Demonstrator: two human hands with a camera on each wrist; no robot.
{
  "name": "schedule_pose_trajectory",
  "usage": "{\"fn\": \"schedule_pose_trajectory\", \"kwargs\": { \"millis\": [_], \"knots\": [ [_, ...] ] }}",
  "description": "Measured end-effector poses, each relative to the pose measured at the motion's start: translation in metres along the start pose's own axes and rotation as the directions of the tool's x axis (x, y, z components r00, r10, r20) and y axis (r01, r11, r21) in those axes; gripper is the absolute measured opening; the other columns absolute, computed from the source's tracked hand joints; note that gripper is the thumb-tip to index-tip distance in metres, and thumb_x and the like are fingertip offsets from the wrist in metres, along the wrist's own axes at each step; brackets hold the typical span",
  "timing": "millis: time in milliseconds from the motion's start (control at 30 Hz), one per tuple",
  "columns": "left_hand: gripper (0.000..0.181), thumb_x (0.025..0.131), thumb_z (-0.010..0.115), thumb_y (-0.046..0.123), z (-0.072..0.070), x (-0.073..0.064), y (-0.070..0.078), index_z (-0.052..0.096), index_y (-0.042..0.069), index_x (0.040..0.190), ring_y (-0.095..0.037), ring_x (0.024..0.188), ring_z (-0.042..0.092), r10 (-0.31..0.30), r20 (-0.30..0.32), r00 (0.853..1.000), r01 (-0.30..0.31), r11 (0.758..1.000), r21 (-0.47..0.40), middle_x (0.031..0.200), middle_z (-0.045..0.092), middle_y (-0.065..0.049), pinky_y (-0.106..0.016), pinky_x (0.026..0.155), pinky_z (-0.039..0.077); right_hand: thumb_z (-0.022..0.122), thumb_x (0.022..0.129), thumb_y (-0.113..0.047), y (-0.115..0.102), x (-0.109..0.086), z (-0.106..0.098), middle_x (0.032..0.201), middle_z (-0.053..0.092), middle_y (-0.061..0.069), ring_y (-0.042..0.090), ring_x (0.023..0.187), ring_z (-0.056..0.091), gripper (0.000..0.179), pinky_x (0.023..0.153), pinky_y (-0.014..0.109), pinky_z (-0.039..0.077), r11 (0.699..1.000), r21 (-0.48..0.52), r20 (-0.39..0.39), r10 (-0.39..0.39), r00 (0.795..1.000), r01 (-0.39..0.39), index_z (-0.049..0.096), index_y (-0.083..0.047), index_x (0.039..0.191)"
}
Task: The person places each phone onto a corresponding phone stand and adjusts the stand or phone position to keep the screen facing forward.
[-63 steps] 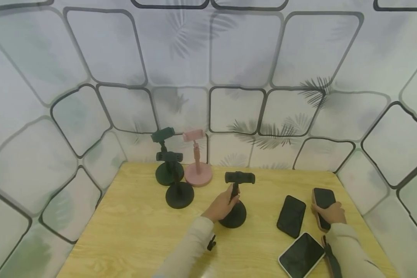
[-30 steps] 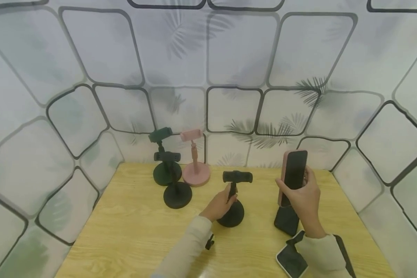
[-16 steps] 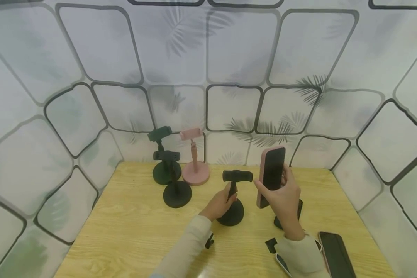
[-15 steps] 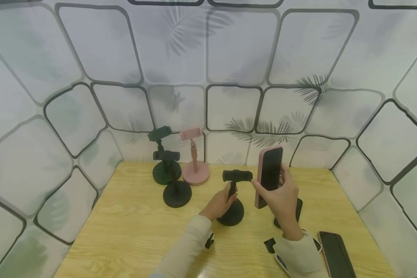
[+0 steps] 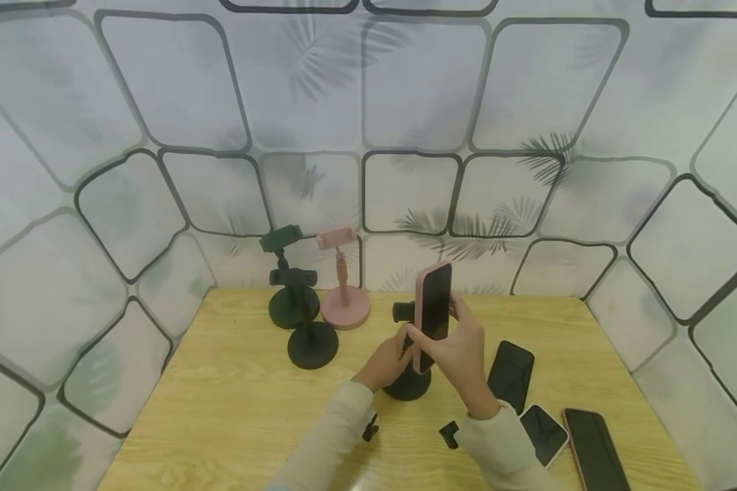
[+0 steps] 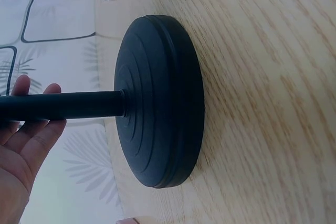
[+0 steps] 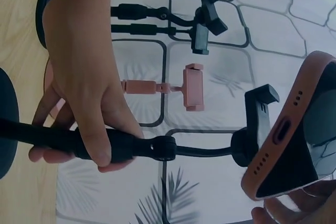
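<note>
My left hand (image 5: pixel 383 365) grips the stem of a black phone stand (image 5: pixel 408 385); its round base rests on the table. In the left wrist view, fingers (image 6: pixel 37 140) curl round the dark stem above the base (image 6: pixel 152 100). My right hand (image 5: pixel 460 348) holds a smartphone (image 5: pixel 436 307) in a pink case, upright, by its edges. From the head, the phone hides part of the stand's clamp. The right wrist view has the phone (image 7: pixel 283 124) beside the clamp (image 7: pixel 257 119), tilted to it; whether they touch I cannot tell.
Another black stand (image 5: pixel 313 344), a green stand (image 5: pixel 291 307) and a pink stand (image 5: pixel 345 307) stand at the back left. On the right lie a black phone (image 5: pixel 512 375), a white-edged phone (image 5: pixel 543 433) and a pink-edged phone (image 5: pixel 596 450). A patterned backdrop (image 5: pixel 417 88) rises behind the table (image 5: pixel 221 409).
My right hand has picked the pink-cased phone up off the table at the right and carried it left to the clamp of the black stand. The left hand stays on the stem.
</note>
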State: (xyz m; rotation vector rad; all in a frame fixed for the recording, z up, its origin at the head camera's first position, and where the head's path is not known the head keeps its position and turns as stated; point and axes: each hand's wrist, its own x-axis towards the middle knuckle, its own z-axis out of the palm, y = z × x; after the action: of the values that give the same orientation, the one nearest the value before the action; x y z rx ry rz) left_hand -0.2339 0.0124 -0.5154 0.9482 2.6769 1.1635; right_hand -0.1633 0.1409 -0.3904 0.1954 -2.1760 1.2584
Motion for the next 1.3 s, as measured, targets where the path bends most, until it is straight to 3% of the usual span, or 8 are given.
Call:
{"fn": "schedule_pose_trajectory", "kwargs": {
  "millis": [167, 300, 500, 667, 867, 1133, 1233, 1300],
  "knots": [
    [0.042, 0.101, 0.04, 0.015, -0.001, -0.002, 0.001, 0.03, -0.001, 0.139, -0.013, 0.07, 0.056, 0.026, 0.001, 1.0, -0.026, 0.999, -0.03, 0.087, 0.064, -0.013, -0.022, 0.065, 0.046, 0.082, 0.065, -0.019, 0.003, -0.001, 0.006, 0.141, 0.04, 0.023, 0.039, 0.128, 0.041, 0.072, 0.09, 0.053, 0.046, 0.999, -0.01, 0.016, -0.038, 0.999, 0.038, 0.053, 0.005, 0.126],
    [0.042, 0.102, 0.038, 0.017, 0.0, -0.002, 0.002, 0.029, -0.001, 0.14, -0.009, 0.067, 0.051, 0.024, 0.007, 1.0, -0.023, 0.999, -0.039, 0.081, 0.061, -0.009, -0.02, 0.065, 0.044, 0.083, 0.065, -0.021, 0.006, -0.002, 0.008, 0.142, 0.039, 0.022, 0.039, 0.128, 0.04, 0.069, 0.085, 0.051, 0.046, 0.999, -0.019, 0.015, -0.045, 0.999, 0.045, 0.056, 0.004, 0.123],
    [0.05, 0.103, 0.035, 0.025, 0.002, -0.005, 0.002, 0.025, 0.003, 0.146, -0.018, 0.093, 0.062, -0.01, 0.019, 1.0, 0.012, 0.997, -0.081, 0.104, 0.066, -0.014, -0.031, 0.085, 0.051, 0.084, 0.065, -0.02, 0.007, -0.004, 0.009, 0.141, 0.039, 0.021, 0.038, 0.124, 0.044, 0.069, 0.082, 0.05, 0.05, 0.999, -0.007, 0.018, -0.04, 0.999, 0.041, 0.056, 0.0, 0.125],
    [0.046, 0.103, 0.035, 0.023, 0.002, -0.005, 0.001, 0.032, 0.005, 0.145, -0.025, 0.114, 0.059, -0.005, 0.012, 1.0, 0.006, 0.994, -0.106, 0.127, 0.06, -0.015, -0.039, 0.096, 0.049, 0.085, 0.064, -0.022, 0.008, -0.006, 0.011, 0.141, 0.04, 0.019, 0.033, 0.114, 0.052, 0.072, 0.071, 0.043, 0.055, 0.999, -0.023, 0.016, -0.025, 1.0, 0.025, 0.055, -0.004, 0.128],
    [0.037, 0.101, 0.041, 0.021, 0.001, -0.004, -0.002, 0.047, 0.006, 0.134, -0.023, 0.113, 0.059, -0.016, 0.023, 1.0, 0.018, 0.994, -0.109, 0.124, 0.062, -0.013, -0.039, 0.097, 0.048, 0.086, 0.064, -0.028, 0.007, -0.005, 0.013, 0.125, 0.052, 0.013, 0.027, 0.102, 0.055, 0.073, 0.074, 0.042, 0.054, 0.998, -0.064, 0.023, -0.019, 1.0, 0.021, 0.054, -0.004, 0.125],
    [0.032, 0.099, 0.043, 0.014, -0.017, -0.007, 0.005, 0.053, 0.003, 0.128, -0.028, 0.116, 0.058, 0.033, 0.044, 0.998, -0.031, 0.998, -0.057, 0.124, 0.061, -0.014, -0.043, 0.099, 0.047, 0.085, 0.065, -0.036, 0.004, -0.004, 0.018, 0.105, 0.06, 0.012, 0.026, 0.087, 0.06, 0.073, 0.073, 0.04, 0.052, 0.992, -0.097, 0.048, 0.089, 0.995, -0.084, 0.05, -0.004, 0.122],
    [0.034, 0.098, 0.048, 0.017, -0.03, -0.01, 0.01, 0.05, 0.006, 0.131, -0.026, 0.121, 0.055, 0.073, -0.011, 0.997, -0.073, 0.996, -0.057, 0.129, 0.058, -0.012, -0.042, 0.1, 0.046, 0.084, 0.065, -0.037, 0.004, -0.002, 0.019, 0.104, 0.059, 0.013, 0.027, 0.084, 0.059, 0.075, 0.071, 0.04, 0.051, 0.987, -0.119, 0.042, 0.11, 0.993, -0.104, 0.049, -0.003, 0.123],
    [0.038, 0.096, 0.053, 0.017, -0.041, -0.012, 0.017, 0.047, 0.007, 0.133, -0.027, 0.123, 0.053, 0.116, -0.093, 0.989, -0.123, 0.99, -0.073, 0.131, 0.056, -0.011, -0.042, 0.101, 0.046, 0.084, 0.065, -0.039, 0.004, -0.001, 0.02, 0.103, 0.059, 0.012, 0.026, 0.082, 0.059, 0.076, 0.069, 0.039, 0.051, 0.984, -0.135, 0.036, 0.119, 0.992, -0.113, 0.048, -0.003, 0.123]
  ]
}}
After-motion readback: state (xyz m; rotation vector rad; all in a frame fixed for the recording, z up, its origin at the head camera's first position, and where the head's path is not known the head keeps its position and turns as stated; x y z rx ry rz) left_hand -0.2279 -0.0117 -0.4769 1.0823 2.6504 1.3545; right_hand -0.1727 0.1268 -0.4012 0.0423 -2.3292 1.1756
